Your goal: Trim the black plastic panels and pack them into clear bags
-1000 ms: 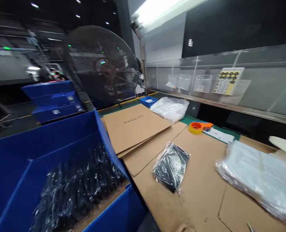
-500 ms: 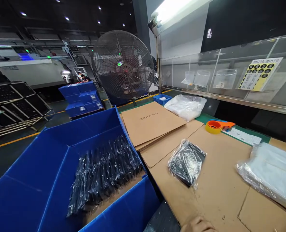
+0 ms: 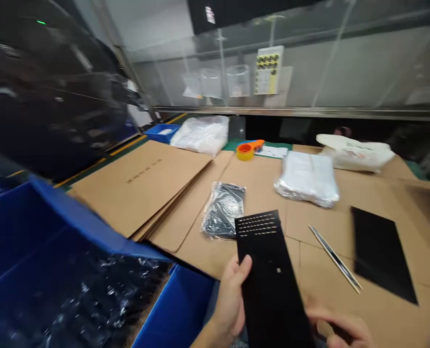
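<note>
1. Our left hand [image 3: 231,299] grips a black slotted panel [image 3: 269,275] closed around its long edge, holding it tilted above the cardboard-topped desk [image 3: 258,179].
2. Our right hand [image 3: 340,328] curls near the panel's lower end; we cannot tell whether its grip is closed on it.
3. To the right, a thin metal strip [image 3: 334,258] and a second black panel [image 3: 381,253] lie apart on the desk.
4. Just behind our held panel lies a clear bag of black parts [image 3: 223,210]; a blue corrugated bin [image 3: 91,251] stands left.
</note>
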### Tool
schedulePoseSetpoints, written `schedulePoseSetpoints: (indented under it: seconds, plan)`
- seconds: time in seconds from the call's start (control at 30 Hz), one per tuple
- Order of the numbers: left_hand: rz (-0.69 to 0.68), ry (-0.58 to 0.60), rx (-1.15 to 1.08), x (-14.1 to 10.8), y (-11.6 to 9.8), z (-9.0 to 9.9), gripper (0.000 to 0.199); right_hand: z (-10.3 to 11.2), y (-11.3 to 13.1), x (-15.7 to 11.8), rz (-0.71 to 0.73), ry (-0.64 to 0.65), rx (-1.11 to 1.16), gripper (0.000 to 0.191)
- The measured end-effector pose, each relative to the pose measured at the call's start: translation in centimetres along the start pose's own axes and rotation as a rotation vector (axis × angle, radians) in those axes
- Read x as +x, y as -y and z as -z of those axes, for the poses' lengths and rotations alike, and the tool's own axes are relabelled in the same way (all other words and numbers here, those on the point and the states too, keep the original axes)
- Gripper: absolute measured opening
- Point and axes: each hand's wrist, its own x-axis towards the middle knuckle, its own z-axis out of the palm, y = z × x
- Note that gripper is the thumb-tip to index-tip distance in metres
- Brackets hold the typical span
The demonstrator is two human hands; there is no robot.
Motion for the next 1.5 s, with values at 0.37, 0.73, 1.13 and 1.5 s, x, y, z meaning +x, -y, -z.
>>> schedulePoseSetpoints:
  seconds: [0.37, 0.73, 1.13, 1.5]
  plan:
    - [0.376, 0.548, -0.504, -1.6, 8.9, 3.0, 0.040, 5.2, -7.0, 4.7, -0.373, -0.191, -0.979, 0.031]
    - [0.378, 0.532, -0.432, -3.0, 8.6, 2.6, 0.044, 5.3, 1.6, 3.8, -0.277, -0.025, -0.419, 0.043]
    - [0.280, 0.551, -0.436, -4.4, 8.2, 3.4, 0.039, 5.1, 8.9, 2.1, 0.097, 0.166, -0.655, 0.038]
    - [0.209, 0.615, -0.472, -4.6, 7.8, 3.5, 0.049, 4.5, 10.2, 2.5, 0.212, 0.173, -0.731, 0.043]
